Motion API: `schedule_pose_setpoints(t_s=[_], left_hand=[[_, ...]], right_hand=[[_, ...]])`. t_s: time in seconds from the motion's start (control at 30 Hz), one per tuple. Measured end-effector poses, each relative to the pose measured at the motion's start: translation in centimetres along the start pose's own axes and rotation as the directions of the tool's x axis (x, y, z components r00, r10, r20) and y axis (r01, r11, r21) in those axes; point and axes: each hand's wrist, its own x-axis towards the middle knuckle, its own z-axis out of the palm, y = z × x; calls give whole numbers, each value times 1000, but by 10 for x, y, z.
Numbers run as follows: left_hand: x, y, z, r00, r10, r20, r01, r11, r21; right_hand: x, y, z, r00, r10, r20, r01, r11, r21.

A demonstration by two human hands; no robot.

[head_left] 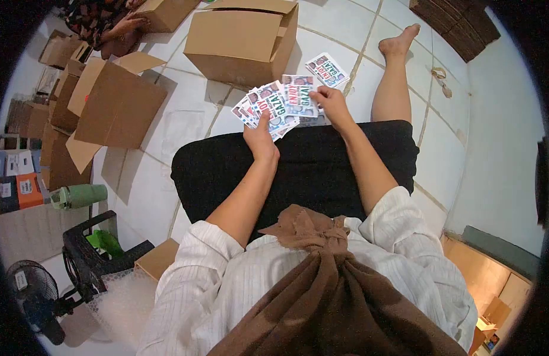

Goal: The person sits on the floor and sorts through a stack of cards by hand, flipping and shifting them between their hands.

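Note:
My left hand [262, 141] grips a fanned bunch of printed cards [265, 105], its thumb lying over them. The cards carry red and green lettering reading "ENJOY" and "GAZA!" with small pictures round it. Between the fingers of my right hand [334, 105] is the right edge of one similar card [299, 95], held beside the fan and overlapping it. A small pile of the same cards [328, 70] lies on the floor just beyond my right hand. Both hands are above the front edge of the black cloth [298, 160] over my lap.
A closed-up cardboard box [236, 50] stands ahead on the white tiles, an opened box [117, 107] to the left. Another person's hand [129, 26] is at the upper left. A green tumbler [81, 196], a fan [34, 285] and bubble wrap [120, 302] are at left; flattened cardboard [455, 26] is upper right.

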Motion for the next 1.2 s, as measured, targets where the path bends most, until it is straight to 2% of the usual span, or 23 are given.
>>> schedule_pose_setpoints(t_s=[0.03,0.2,0.27,0.3,0.37,0.4,0.43,0.47,0.53,0.7,0.83,0.87,0.93,1.0,1.07,1.1,1.13,1.17,1.2], left_hand=[[0,0,1,999,11,-36,-10,1000,11],[2,0,0,998,-13,-54,12,1000,-2],[2,0,-1,997,-11,-77,13,999,30],[1,1,-1,997,-9,-78,12,999,31],[-1,3,1,998,-15,-62,16,1000,17],[-1,6,2,998,-15,-63,16,1000,14],[-3,7,2,999,-6,-33,6,1000,13],[-4,8,2,1000,1,-2,-1,1000,12],[-4,5,2,1000,-2,17,2,1000,21],[-2,4,1,1000,6,27,-6,1000,30],[-1,1,1,1000,14,25,-14,1000,-14],[0,1,1,1000,12,27,-12,1000,-12],[2,1,0,998,28,-48,-26,999,34],[6,4,-2,995,51,-88,-49,998,31],[8,8,-2,988,4,-157,-18,996,-89],[8,9,-1,988,-12,-157,-4,995,-98],[9,6,-2,988,-13,-155,-3,995,-101],[10,4,-3,990,-10,-139,-2,996,-90],[10,4,-4,992,-7,-123,-3,997,-78]], right_hand=[[8,14,-6,1000,9,-13,-11,994,-107],[1,19,-10,987,109,-117,-137,953,-269],[0,24,-5,979,35,-199,-123,884,-451],[-1,22,-3,980,34,-197,-122,885,-450],[-2,20,3,889,-244,-387,-32,810,-585],[-2,12,8,889,-246,-385,-31,809,-587],[-3,-1,15,955,-91,-281,-12,939,-345],[-6,-13,21,991,34,-131,-45,996,-78],[-17,-23,34,1000,-30,-6,30,999,-35],[-22,-33,35,980,53,191,-69,994,80],[-17,-29,26,990,-64,126,49,992,114],[-15,-29,22,990,-62,124,48,992,114],[-6,-20,9,999,28,-18,-25,987,159],[1,-6,-5,997,58,-53,-44,971,234],[5,12,-19,974,206,-91,-201,978,58],[12,41,-20,975,198,-104,-203,978,-40],[10,42,-20,975,196,-106,-201,979,-42],[7,43,-20,975,144,-170,-190,935,-299],[4,37,-18,973,77,-217,-184,824,-535]])
